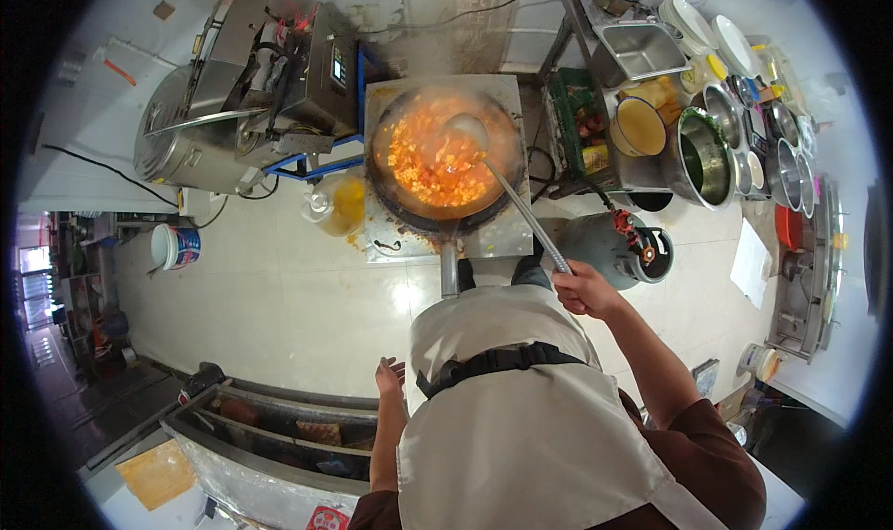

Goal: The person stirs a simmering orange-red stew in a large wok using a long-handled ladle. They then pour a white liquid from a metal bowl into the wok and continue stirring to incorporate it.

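My right hand (586,289) grips the end of a long-handled metal ladle (524,209). The ladle's bowl rests in a large wok (511,194) amid steaming chopped food in orange-red sauce (439,164). Beneath the wok is a square metal-topped stove (481,243), and the wok's handle (449,270) points toward my apron. At my left side, my left hand (391,375) hangs down beside the apron (502,321), its fingers loosely apart and nothing visible in it.
Left of the stove stand a jug of yellow liquid (342,206) and a steel machine (321,70). On the right are a gas cylinder (603,240) with a hose and a shelf with an enamel basin (638,127) and a steel bowl (722,171). A bucket (174,246) lies on the floor.
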`<action>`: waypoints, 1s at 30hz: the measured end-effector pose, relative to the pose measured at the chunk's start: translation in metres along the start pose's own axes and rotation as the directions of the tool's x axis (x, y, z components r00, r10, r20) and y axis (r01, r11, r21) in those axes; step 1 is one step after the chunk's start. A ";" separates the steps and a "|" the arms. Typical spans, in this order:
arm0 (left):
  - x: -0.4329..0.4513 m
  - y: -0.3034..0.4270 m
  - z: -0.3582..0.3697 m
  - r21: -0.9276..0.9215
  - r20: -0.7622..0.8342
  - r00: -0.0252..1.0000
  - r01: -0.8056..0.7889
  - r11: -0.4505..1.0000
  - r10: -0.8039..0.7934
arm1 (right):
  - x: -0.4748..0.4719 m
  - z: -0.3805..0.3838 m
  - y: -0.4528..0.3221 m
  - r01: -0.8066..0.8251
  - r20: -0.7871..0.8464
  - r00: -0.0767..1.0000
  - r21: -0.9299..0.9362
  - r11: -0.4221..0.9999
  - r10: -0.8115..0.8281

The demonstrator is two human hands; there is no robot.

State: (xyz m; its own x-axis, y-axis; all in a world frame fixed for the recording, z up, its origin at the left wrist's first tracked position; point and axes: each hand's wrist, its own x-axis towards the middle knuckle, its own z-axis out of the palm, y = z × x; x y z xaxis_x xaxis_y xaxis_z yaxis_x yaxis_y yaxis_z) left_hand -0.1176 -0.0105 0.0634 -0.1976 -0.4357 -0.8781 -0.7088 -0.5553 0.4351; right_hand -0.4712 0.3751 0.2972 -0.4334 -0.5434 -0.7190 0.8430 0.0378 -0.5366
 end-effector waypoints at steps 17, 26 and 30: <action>0.001 -0.023 -0.023 0.031 -0.032 0.999 0.016 0.999 -0.015 | 0.079 0.016 0.004 0.061 -0.135 0.988 -0.121 0.991 -0.077; -0.001 -0.018 -0.018 0.012 -0.027 0.999 0.035 0.999 -0.034 | 0.071 0.012 0.012 -0.151 0.244 0.968 0.358 0.922 0.064; -0.004 -0.012 -0.013 0.023 -0.012 1.000 0.024 0.999 -0.024 | 0.060 0.005 0.014 -0.211 0.319 0.944 0.398 0.893 0.081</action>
State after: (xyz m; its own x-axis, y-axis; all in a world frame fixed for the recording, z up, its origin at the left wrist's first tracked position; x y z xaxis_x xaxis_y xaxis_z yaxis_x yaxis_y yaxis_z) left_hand -0.0991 -0.0116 0.0640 -0.1723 -0.4312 -0.8857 -0.7288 -0.5490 0.4091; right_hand -0.4837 0.3387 0.2487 -0.2388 -0.7777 -0.5815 0.9710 -0.1848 -0.1516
